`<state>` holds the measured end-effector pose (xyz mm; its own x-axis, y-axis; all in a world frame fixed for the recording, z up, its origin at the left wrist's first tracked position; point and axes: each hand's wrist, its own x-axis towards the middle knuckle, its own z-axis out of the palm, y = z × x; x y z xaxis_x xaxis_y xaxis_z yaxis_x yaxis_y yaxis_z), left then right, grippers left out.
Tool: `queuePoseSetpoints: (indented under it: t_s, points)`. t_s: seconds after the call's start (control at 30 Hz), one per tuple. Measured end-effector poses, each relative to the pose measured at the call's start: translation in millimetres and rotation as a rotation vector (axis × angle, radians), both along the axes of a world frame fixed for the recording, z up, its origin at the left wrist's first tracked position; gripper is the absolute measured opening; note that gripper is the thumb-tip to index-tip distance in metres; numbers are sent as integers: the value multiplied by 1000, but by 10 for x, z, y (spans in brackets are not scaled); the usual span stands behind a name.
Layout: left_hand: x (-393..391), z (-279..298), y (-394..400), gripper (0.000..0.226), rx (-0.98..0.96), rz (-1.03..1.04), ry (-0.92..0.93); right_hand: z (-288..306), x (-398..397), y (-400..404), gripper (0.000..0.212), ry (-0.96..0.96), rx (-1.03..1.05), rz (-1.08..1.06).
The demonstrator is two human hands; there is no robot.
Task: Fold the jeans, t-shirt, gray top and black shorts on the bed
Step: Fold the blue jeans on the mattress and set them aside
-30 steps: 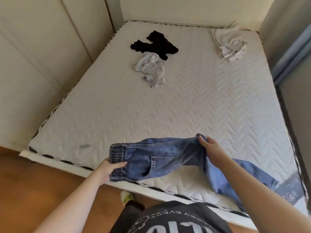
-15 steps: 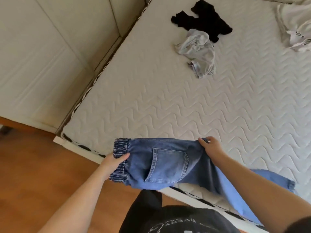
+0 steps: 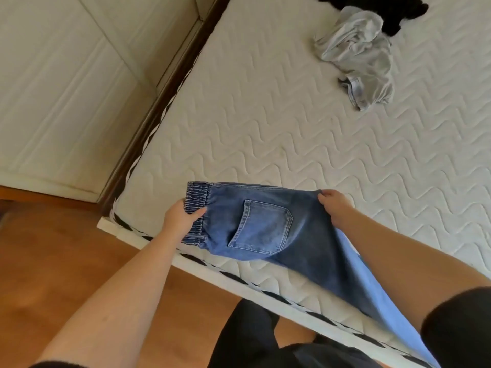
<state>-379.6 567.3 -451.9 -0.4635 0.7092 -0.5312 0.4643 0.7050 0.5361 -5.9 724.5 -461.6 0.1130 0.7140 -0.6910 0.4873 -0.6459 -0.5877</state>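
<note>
While jeans (image 3: pixel 268 229) hang above the bed (image 3: pixel 292 134), both hands' fingers (image 3: pixel 198 211) pinch them.

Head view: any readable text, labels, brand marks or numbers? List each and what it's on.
None readable.
jeans: back pocket and elastic waistband show stitching only, no tag or patch in view.
gray top: crumpled on the mattress, no print visible.
black shorts: mostly cut off at the top edge, no marking seen.
Person's dark clothing at the bottom edge: no lettering legible.
</note>
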Motion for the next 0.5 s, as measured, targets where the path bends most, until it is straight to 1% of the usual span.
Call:
queuePoseSetpoints:
  t_s: [0.07,0.17,0.23,0.33,0.43,0.5]
  points:
    - [32,-36,41,46,4,47,77,0,40,-21,38,64,-51,-39]
    - [188,-60,62,41,-1,27,63,15,212,-141,49,140,-99,-48]
    - [392,-55,71,42,-22,-71,48,26,371,-271,53,160,-118,-49]
    - [836,-33,86,43,-37,-229,1,52,664,-504,49,128,-113,-34]
    - [1364,-15,101,43,-38,-335,-54,64,1037,-737,46,99,-115,-14]
    - [1751,-14,115,43,-28,-419,-60,55,1335,-898,44,58,-105,6]
